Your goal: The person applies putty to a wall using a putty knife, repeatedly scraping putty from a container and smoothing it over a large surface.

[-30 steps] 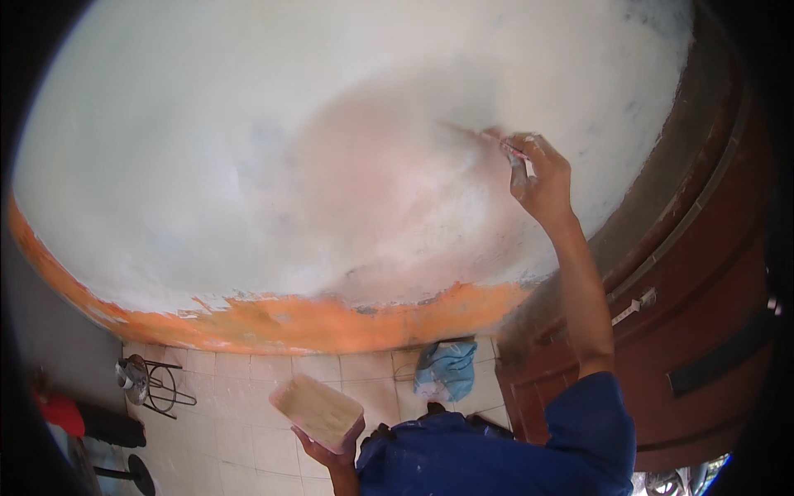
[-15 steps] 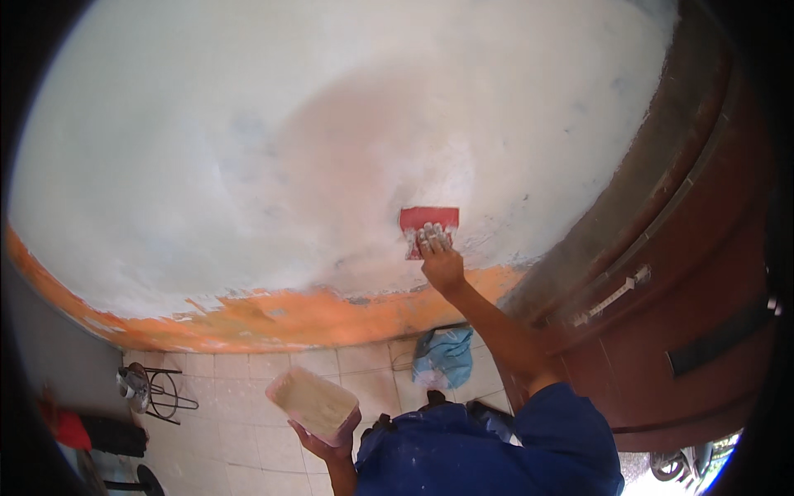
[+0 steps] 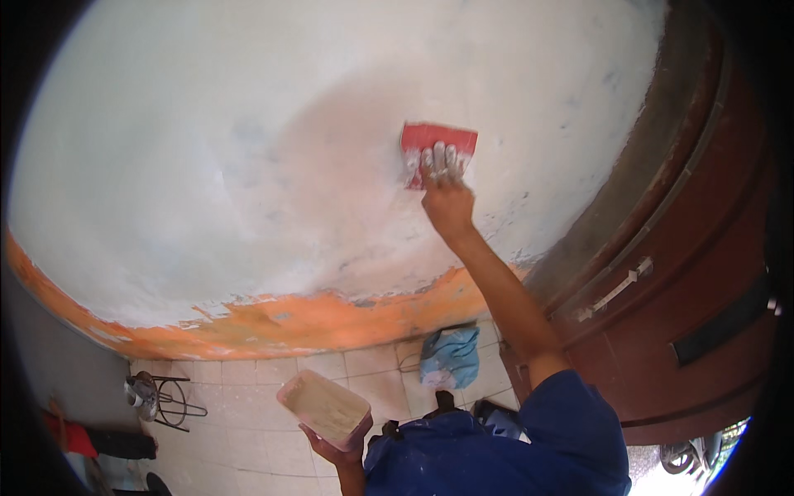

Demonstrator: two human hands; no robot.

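My right hand (image 3: pixel 447 198) presses a red flat spreader (image 3: pixel 447 134) against the wall (image 3: pixel 273 190), which is coated in whitish filler. White paste covers the fingers, spread over the back of the blade. Low in front of my body, my left hand (image 3: pixel 337 450) supports a pinkish rectangular tub (image 3: pixel 327 405) from underneath. Pale beige paste lies inside the tub, its surface smoothed unevenly. Along the wall's lower part runs a band of bare orange paint (image 3: pixel 306 326) with a ragged upper edge.
A dark red door (image 3: pixel 637 331) with a frame stands at the right. On the tiled floor (image 3: pixel 248 422) are a blue plastic bag (image 3: pixel 451 357) by the wall and a black metal stool (image 3: pixel 171 403) at the left. Another person (image 3: pixel 78 438) is at the far left.
My right hand has slid the spreader up the wall, with the arm stretched farther. The tub in my left hand has shifted slightly right in view.
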